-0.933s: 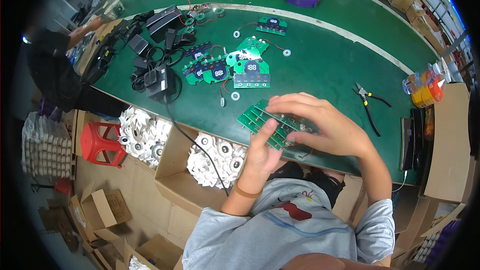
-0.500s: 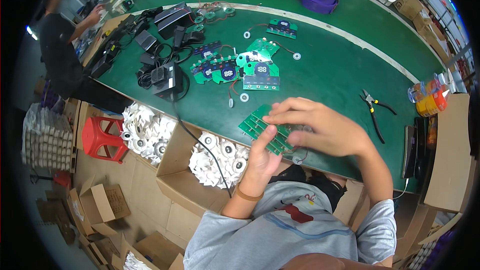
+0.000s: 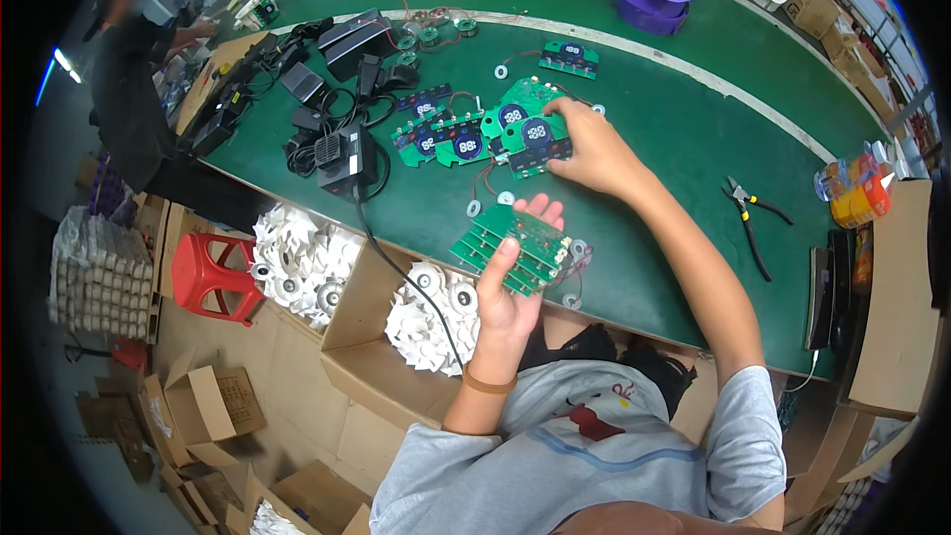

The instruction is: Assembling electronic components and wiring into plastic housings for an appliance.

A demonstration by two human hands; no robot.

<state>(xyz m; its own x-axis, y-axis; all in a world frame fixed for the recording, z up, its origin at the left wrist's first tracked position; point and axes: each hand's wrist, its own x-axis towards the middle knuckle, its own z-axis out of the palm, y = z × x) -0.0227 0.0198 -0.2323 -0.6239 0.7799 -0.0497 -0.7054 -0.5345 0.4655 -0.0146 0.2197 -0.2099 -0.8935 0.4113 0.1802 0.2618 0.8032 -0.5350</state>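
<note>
We see a green circuit-board stack (image 3: 515, 248) at the near table edge — the left hand (image 3: 510, 282) curls around it, thumb pressed on top. Further out, the right hand (image 3: 592, 151) pinches a display board (image 3: 535, 139) among its neighbours.

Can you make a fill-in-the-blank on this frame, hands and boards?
1. The left hand holds a stack of green rectangular circuit boards above the ____ table.
2. The right hand touches a green circuit board with a dark display lying ____ the table.
3. The black-handled pliers lie to the person's ____.

Missing: green; on; right
</note>
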